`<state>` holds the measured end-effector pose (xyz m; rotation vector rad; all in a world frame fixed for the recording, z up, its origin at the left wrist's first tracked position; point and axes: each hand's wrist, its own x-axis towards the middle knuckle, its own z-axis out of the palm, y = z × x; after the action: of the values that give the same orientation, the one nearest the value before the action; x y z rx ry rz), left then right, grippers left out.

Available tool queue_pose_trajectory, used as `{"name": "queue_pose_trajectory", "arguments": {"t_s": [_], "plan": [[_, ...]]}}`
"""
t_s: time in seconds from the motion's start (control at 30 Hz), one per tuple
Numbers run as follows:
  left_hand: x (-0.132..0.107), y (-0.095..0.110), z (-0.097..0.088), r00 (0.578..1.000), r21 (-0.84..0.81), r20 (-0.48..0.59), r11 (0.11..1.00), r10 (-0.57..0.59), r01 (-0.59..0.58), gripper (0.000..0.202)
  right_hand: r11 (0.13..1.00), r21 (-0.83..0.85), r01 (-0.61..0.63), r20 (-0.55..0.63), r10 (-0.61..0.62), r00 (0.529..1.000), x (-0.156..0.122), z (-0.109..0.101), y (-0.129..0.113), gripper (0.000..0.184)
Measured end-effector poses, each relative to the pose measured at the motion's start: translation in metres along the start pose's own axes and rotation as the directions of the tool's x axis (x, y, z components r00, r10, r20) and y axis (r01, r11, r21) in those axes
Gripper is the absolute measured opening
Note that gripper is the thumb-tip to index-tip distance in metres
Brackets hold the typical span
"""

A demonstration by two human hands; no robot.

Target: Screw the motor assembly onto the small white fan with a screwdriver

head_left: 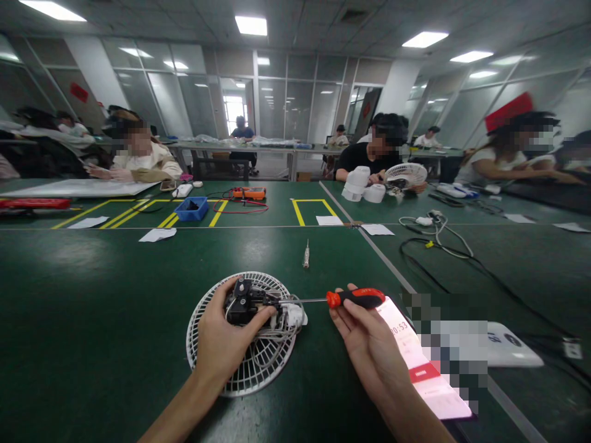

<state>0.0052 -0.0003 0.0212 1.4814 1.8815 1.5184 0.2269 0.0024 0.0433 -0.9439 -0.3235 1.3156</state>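
My left hand (225,344) is closed around a black fan motor (241,306), which sits over a white round fan grille (252,378) on the green table. My right hand (364,332) grips a red and black screwdriver (357,298) by its handle. The shaft points left, and its tip reaches the motor's side near my left thumb; whether it sits in a screw is too small to tell. A bundled grey cord (265,351) and a white plug-like piece (295,315) lie on the grille beside the motor.
Beyond the grille lies a small clear-handled screwdriver (306,255). A lit phone (425,369) lies by my right forearm, near a white power bank (510,344). Farther off are a blue bin (191,209), an orange multimeter (249,193), cables (443,240) and a co-worker holding another fan grille (406,176).
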Motion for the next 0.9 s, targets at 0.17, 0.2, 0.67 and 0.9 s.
{"name": "queue_pose_trajectory", "arguments": {"t_s": [0.17, 0.2, 0.67, 0.9], "plan": [[0.000, -0.001, 0.000, 1.000, 0.008, 0.005, 1.000, 0.003, -0.003, 0.075, 0.999, -0.009, -0.036, -0.073, 0.036, 0.997, -0.001, 0.001, 0.004, 0.062], [0.000, -0.002, 0.000, 1.000, 0.014, 0.007, 1.000, 0.009, -0.009, 0.076, 0.999, -0.006, -0.038, -0.077, 0.038, 0.996, -0.001, 0.001, 0.005, 0.061], [0.000, -0.009, 0.001, 0.999, 0.051, 0.031, 0.998, 0.042, -0.044, 0.077, 0.798, -0.555, 0.233, 0.205, -0.140, 0.969, -0.003, -0.004, -0.002, 0.073], [-0.001, -0.015, 0.002, 0.995, 0.047, 0.047, 0.995, 0.087, -0.090, 0.076, -0.124, -0.883, 0.453, 0.465, -0.095, 0.880, 0.001, -0.014, 0.006, 0.054]]}}
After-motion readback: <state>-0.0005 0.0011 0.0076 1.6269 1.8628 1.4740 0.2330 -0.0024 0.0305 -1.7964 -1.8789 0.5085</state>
